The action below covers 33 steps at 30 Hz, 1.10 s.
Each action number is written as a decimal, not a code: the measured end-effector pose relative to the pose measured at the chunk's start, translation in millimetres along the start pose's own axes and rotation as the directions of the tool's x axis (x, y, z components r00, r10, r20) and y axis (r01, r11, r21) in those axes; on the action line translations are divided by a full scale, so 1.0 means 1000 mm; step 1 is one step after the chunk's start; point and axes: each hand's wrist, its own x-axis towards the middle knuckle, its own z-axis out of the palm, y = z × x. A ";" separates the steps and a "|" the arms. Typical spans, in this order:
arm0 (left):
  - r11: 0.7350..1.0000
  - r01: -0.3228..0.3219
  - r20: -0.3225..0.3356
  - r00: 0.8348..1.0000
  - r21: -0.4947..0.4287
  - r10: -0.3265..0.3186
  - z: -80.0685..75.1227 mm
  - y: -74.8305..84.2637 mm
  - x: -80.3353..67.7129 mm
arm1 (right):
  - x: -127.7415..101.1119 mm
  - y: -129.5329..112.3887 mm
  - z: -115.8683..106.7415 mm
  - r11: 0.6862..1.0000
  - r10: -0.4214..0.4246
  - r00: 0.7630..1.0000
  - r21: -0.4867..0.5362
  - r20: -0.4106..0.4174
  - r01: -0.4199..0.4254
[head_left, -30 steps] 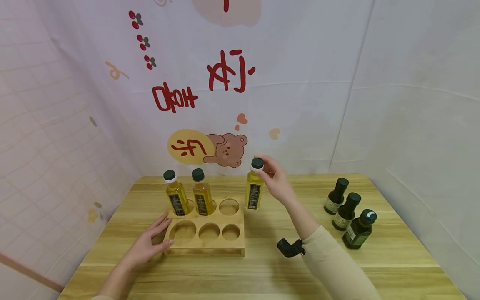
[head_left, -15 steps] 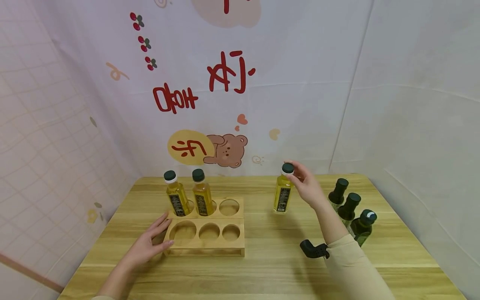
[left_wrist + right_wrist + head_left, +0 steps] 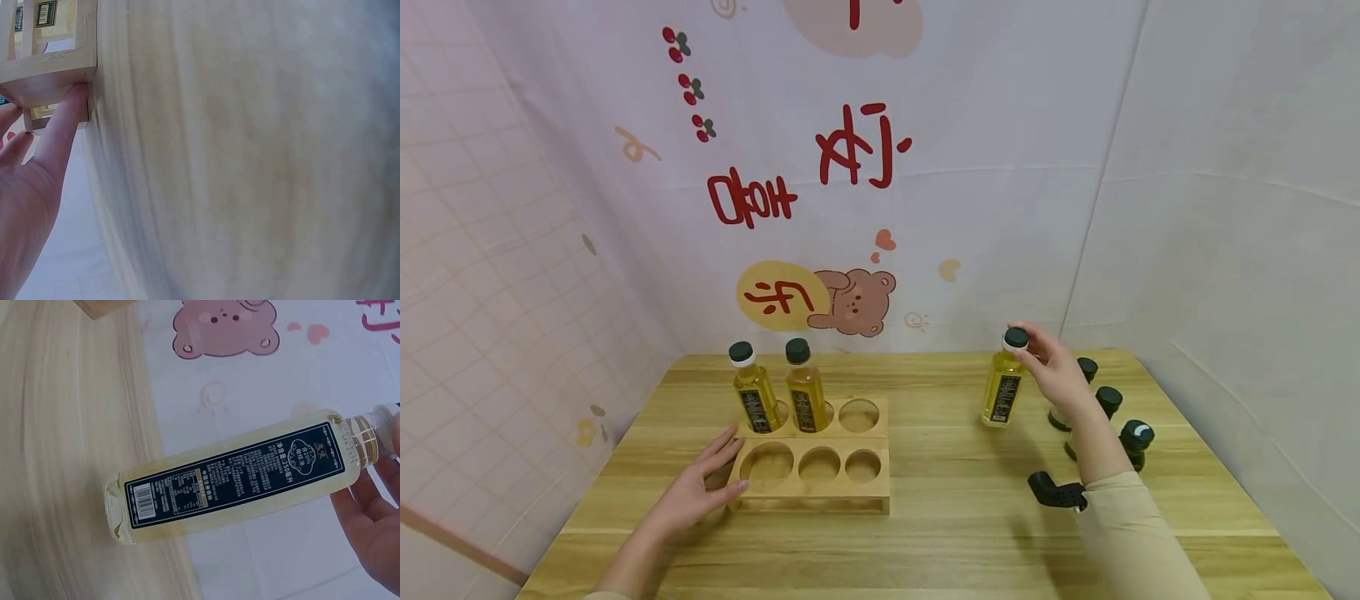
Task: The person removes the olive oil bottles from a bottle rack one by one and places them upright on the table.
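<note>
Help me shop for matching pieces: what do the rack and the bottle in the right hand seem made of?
Rack: probably wood or bamboo, pale and smooth; fine grain shows in the left wrist view. Bottle: clear plastic or glass, glossy; its yellowish contents show through, but the look doesn't settle which.

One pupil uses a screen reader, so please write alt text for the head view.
A person's right hand holds a bottle of yellow liquid by its top; the left hand touches a wooden rack. Two similar bottles stand in the rack; three dark bottles are partly hidden by the right forearm.
</note>
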 end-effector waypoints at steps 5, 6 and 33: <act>1.000 0.001 -0.001 1.000 0.002 -0.001 0.000 0.000 0.000 | -0.002 0.005 -0.009 0.999 0.042 0.999 -0.010 0.008 -0.042; 1.000 0.002 0.000 1.000 -0.003 -0.002 0.000 0.000 0.000 | -0.003 0.005 -0.010 0.999 0.049 0.999 -0.008 0.006 -0.049; 0.998 -0.032 -0.013 0.999 -0.051 0.031 0.001 -0.003 0.000 | -0.001 0.019 -0.022 0.997 0.075 0.997 0.005 -0.017 -0.075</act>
